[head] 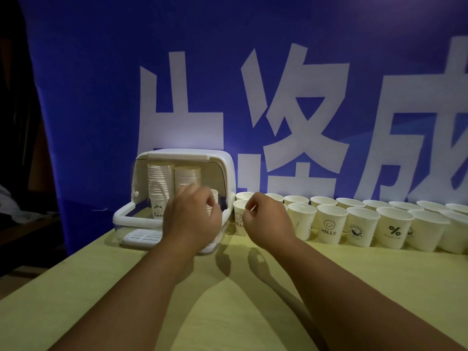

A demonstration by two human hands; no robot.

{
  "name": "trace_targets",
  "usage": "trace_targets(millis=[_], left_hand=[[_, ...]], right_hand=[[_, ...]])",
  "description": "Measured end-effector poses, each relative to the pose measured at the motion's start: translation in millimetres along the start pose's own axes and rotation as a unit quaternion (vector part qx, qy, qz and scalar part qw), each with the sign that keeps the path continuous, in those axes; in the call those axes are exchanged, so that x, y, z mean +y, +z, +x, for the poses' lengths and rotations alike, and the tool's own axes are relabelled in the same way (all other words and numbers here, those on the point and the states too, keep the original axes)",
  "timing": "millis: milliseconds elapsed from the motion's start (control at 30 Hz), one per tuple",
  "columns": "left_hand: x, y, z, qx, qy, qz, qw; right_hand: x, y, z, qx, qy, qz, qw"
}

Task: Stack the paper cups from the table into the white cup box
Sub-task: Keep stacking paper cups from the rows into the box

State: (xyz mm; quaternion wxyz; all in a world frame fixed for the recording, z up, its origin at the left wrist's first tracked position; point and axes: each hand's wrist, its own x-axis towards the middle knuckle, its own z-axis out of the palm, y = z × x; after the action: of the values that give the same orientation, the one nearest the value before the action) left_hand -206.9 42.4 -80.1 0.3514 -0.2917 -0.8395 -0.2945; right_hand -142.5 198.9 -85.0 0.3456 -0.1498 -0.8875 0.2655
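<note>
Looks like mid-drop into the white box (182, 155) at the left end of the tabletop (228, 312), next to two tall stacks (161, 178) and onto a short third stack (215, 195). Left hand (192, 219): fingers curled over that short stack, grip hidden, so no telling about a cup in there. Right hand (268, 221): curled too, nothing visibly in it, just beside the nearest loose cup (239, 224) of the long double row (331, 224). Best to seat each cup straight with a light press to avoid a lean, then grab from the near end of the row by the wall, not the rim.
</note>
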Motion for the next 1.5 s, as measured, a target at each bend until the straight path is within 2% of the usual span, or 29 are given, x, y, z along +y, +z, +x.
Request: trace_targets(millis=[100, 233, 400, 800, 933, 1033, 1167, 1333, 1500], left_hand=[[27, 4, -11, -0.071, 0.005, -0.02, 0.997], [51, 26, -18, -0.218, -0.076, -0.07, 0.97], [92, 38, -24, -0.296, -0.05, -0.084, 0.95], [267, 86, -50, -0.325, 0.012, -0.166, 0.931], [322, 105, -58, -0.331, 0.029, -0.208, 0.92], [361, 122, -72, -0.356, 0.042, -0.235, 0.904], [408, 137, -97, -0.409, 0.116, -0.21, 0.88], [452, 147, -105, -0.401, 0.174, -0.216, 0.873], [476, 156, -100, -0.39, 0.174, -0.216, 0.878]], right_hand=[[11, -15, -9, 0.017, 0.005, -0.025, 1.0], [41, -46, -27, 0.011, 0.038, -0.047, 0.998], [89, -106, -52, 0.025, 0.067, -0.104, 0.992], [201, -238, -105, 0.077, 0.143, -0.193, 0.968], [232, -274, -116, 0.119, 0.154, -0.208, 0.959], [255, -298, -126, 0.192, 0.153, -0.216, 0.945], [282, -317, -135, 0.29, 0.238, -0.161, 0.913], [304, -328, -137, 0.285, 0.276, -0.137, 0.908], [308, -329, -134, 0.322, 0.298, -0.107, 0.892]])
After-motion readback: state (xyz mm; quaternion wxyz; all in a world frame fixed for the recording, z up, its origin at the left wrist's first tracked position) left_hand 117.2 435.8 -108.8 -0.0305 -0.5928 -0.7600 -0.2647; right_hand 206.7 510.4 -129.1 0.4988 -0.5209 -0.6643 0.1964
